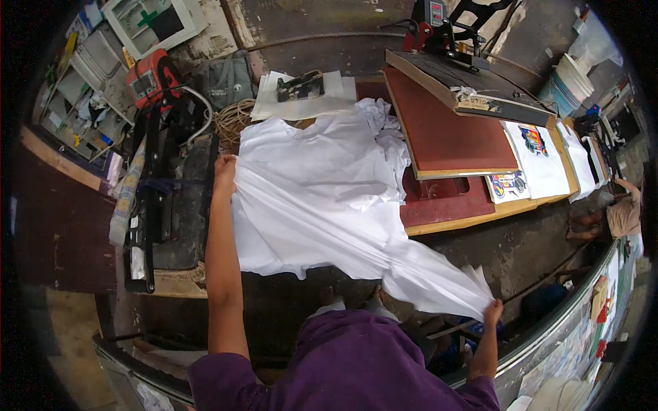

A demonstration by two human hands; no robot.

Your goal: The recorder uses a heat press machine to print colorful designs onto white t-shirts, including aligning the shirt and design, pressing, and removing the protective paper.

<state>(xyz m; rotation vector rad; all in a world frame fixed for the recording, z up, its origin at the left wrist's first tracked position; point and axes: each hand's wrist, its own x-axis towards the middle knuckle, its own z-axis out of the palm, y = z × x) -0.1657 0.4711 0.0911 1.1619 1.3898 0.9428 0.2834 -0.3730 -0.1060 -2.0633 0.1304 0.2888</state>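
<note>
A white T-shirt [322,240] is stretched diagonally across a stack of similar white shirts [308,151] on the bench. My left hand [225,166] is closed on its upper-left corner, near the left edge of the stack. My right hand [491,312] grips the opposite end of the cloth, pulled out past the bench's front edge to the lower right. The middle of the fabric is bunched into long creases. Behind the stack lie crumpled white cloth [380,123] and pale paper sheets [267,103].
A heat press [466,75] with a red-brown pad [452,151] stands right of the shirts; printed white shirts [541,164] lie beyond it. Black equipment [142,253] borders the left. A person [620,216] is at far right. A metal rail [562,308] curves along the lower right.
</note>
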